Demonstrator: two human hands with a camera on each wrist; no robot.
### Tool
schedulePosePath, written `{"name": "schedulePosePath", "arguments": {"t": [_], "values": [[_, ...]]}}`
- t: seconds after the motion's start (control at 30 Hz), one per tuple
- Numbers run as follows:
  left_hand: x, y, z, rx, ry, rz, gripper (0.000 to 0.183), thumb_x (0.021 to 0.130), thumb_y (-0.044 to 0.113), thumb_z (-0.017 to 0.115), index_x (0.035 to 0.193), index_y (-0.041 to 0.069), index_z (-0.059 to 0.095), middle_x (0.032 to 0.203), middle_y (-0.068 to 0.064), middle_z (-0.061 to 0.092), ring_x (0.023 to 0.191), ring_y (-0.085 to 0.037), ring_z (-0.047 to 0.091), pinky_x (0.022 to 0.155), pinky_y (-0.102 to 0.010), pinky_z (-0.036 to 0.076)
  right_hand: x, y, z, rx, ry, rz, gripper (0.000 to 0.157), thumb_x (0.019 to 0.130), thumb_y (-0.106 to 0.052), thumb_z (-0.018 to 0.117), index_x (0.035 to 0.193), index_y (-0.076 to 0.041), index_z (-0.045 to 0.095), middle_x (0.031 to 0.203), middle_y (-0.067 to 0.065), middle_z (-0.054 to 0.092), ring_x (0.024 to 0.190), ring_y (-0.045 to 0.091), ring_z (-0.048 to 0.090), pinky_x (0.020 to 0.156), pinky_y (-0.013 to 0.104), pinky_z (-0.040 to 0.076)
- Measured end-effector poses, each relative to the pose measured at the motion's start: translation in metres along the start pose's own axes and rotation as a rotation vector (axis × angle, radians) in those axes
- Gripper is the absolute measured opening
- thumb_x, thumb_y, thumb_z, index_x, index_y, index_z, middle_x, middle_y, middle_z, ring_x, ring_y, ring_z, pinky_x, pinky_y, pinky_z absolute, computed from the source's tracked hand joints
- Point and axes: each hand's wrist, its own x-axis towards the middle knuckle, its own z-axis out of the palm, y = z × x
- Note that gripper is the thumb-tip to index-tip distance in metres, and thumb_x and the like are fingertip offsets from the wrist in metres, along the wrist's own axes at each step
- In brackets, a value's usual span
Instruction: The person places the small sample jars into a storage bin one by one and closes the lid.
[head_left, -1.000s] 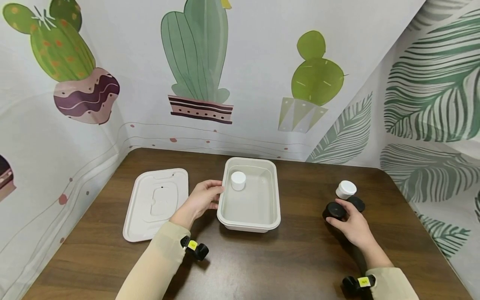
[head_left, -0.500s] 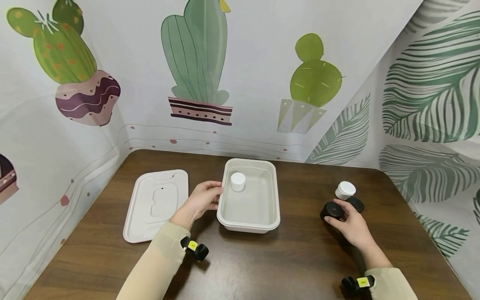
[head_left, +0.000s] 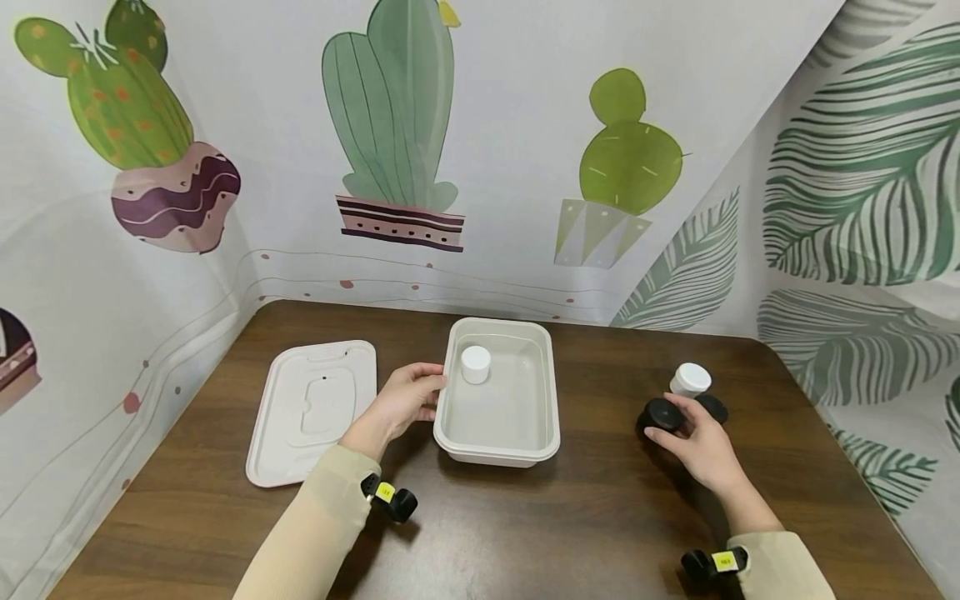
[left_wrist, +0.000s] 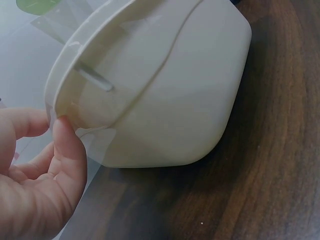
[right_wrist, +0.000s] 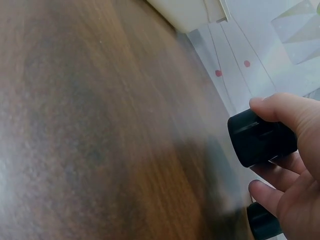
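In the head view, my left hand holds the near-left rim of a pale plastic box. Thumb and fingers pinch that rim in the left wrist view. Inside the box stands a small white round jar, toward the far left. On the right, my right hand grips a small black round jar between thumb and fingers. The right wrist view shows this black jar tilted and seemingly just off the table. Behind the hand are a white jar and another black round piece, partly hidden.
A flat white lid lies on the brown wooden table, left of the box. A wall cloth with cactus and leaf prints rises behind the table's far edge.
The black jar in my right hand has shifted slightly left and tilted a little. My left hand and the box stay in place.
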Motion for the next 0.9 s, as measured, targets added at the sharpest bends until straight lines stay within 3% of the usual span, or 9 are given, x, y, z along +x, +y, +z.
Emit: {"name": "schedulePosePath", "arguments": {"t": [0.63,0.73,0.9], "values": [[0.002,0.003,0.0,0.009,-0.006,0.0,0.036,0.091,0.012,0.057,0.123,-0.002,0.05,0.102,-0.017,0.06,0.069,-0.014,0.059,0.055,-0.025,0.051,0.007,-0.011,0.001,0.023,0.007,-0.032,0.07,0.084,-0.024,0.073,0.138,0.003,0.039,0.134,0.031,0.048,0.108,0.036,0.058,0.07,0.005,0.044],[0.001,0.002,0.0,0.014,-0.006,-0.006,0.036,0.091,0.012,0.057,0.124,-0.002,0.05,0.101,-0.016,0.06,0.07,-0.015,0.06,0.054,-0.024,0.051,0.008,-0.012,0.002,0.029,0.005,-0.043,0.07,0.083,-0.023,0.073,0.138,0.003,0.039,0.133,0.031,0.049,0.104,0.026,0.061,0.071,0.006,0.045],[0.0,-0.001,-0.001,0.007,-0.012,-0.005,0.037,0.091,0.011,0.057,0.124,-0.003,0.05,0.1,-0.014,0.059,0.07,-0.015,0.059,0.054,-0.024,0.05,0.008,-0.013,0.005,0.047,0.004,-0.06,0.069,0.082,-0.021,0.074,0.138,0.003,0.04,0.129,0.03,0.052,0.091,-0.006,0.055,0.07,0.009,0.047]]}}
